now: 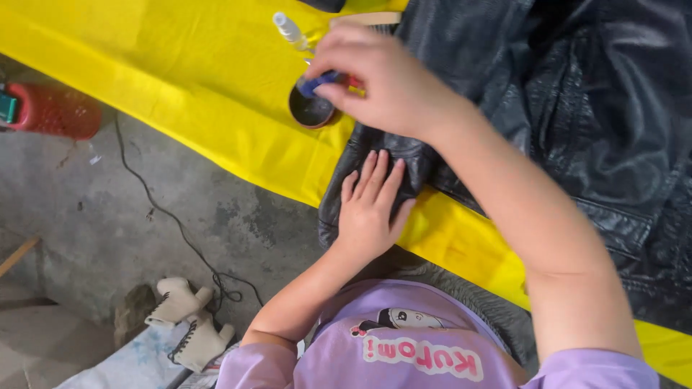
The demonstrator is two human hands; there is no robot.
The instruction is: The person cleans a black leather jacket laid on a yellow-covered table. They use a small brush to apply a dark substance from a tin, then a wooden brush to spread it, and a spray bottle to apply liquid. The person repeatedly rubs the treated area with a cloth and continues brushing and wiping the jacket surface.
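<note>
Black leather jacket (pixel 577 108): spread over the right and far part of the yellow cloth (pixel 180 65), one cuff end reaching toward the near left edge; it looks soft and floppy, fairly heavy, with a smooth, somewhat slippery skin, so it is best held flat by pressing down or gripped at a seam or cuff.
Red container (pixel 50 110): far left, on the concrete floor (pixel 108 216), well apart from the work.
Cable (pixel 173 220): a thin dark line running across the floor toward the near side.
Pale boots (pixel 189 324): near left on the floor, a small laced pair lying together.
Spray bottle (pixel 290 30): clear, lying on the cloth at the far edge, just left of the right hand.
Round tin (pixel 311 108): small, open, dark inside, sitting on the cloth just beside the jacket's cuff.
Left hand (pixel 371 209): laid flat, fingers spread, palm down on the cuff, pinning it to the cloth; it grasps nothing.
Right hand (pixel 382 79): hovers over the tin, fingers pinched on a small blue applicator (pixel 319 83); what kind of tool it is I cannot quite tell, since the fingers cover most of it.
Lilac shirt (pixel 418 346): the person's own, at the near edge.
</note>
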